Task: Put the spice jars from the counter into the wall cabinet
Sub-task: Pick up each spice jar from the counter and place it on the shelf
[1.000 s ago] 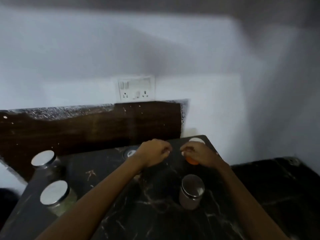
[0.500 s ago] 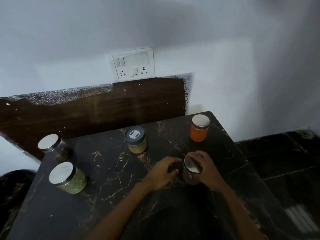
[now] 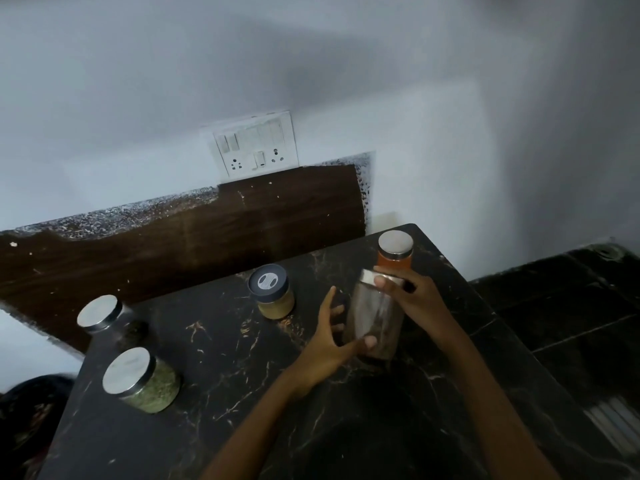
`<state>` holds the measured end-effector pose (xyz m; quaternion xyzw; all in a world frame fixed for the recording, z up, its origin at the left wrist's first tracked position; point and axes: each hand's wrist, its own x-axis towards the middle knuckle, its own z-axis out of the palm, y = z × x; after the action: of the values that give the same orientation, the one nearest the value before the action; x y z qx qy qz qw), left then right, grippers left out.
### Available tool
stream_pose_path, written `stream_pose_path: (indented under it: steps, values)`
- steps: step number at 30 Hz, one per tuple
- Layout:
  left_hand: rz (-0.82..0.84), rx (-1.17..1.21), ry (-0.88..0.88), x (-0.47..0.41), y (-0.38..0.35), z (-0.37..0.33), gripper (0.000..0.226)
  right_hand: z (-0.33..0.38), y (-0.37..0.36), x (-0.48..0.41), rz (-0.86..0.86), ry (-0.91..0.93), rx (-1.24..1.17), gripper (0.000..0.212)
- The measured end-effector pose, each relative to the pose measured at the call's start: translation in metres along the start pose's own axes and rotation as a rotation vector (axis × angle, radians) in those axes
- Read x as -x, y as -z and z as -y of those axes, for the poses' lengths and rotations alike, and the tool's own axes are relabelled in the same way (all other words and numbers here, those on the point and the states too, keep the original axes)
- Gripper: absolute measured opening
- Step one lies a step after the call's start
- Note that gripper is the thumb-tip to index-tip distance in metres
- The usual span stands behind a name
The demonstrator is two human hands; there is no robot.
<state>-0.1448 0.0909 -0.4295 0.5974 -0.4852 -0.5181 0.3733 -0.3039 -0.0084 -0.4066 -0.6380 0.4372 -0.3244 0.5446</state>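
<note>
A tall clear jar with brownish spice (image 3: pixel 375 320) and a metal lid is lifted and tilted above the black marble counter (image 3: pixel 221 386). My right hand (image 3: pixel 412 299) grips it near the lid. My left hand (image 3: pixel 332 337) holds its lower part, thumb across the front, fingers spread behind. On the counter stand an orange jar (image 3: pixel 395 252) at the back right, a yellow-spice jar with a dark lid (image 3: pixel 272 292), a green-herb jar (image 3: pixel 142 382) and a dark jar with a metal lid (image 3: pixel 104 317) at the left. No cabinet is visible.
A white socket and switch panel (image 3: pixel 254 147) sits on the wall above a dark wooden backsplash (image 3: pixel 173 244). Right of the counter lies a lower dark tiled surface (image 3: pixel 571 313). A dark object (image 3: pixel 31 417) sits low at the left edge.
Both hands came back from the far end of the counter to the clear jar, took hold of it and lifted it, tilted, off the counter. The camera tilted down.
</note>
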Motion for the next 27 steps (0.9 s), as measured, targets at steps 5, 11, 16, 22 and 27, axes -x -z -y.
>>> stream_pose_path:
  steps: [5,11,16,22,27]
  values:
    - [0.026,0.053,-0.033,0.007,-0.005,-0.014,0.097,0.018,-0.005,-0.001,-0.068,0.019,-0.008,0.034]
    - [-0.021,0.109,-0.019,0.013,0.004,-0.020,0.095,0.015,-0.007,0.001,-0.085,-0.007,-0.122,0.038]
    - [-0.042,0.176,-0.010,0.016,0.005,-0.020,0.074,0.012,-0.006,0.003,-0.078,-0.047,-0.207,0.040]
    - [0.003,0.302,0.025,0.018,0.007,-0.021,0.052,-0.003,-0.012,0.004,0.028,-0.225,-0.504,0.040]
    - [0.006,0.403,0.087,0.014,0.007,-0.020,0.055,-0.007,-0.018,0.003,-0.068,-0.235,-0.635,0.040]
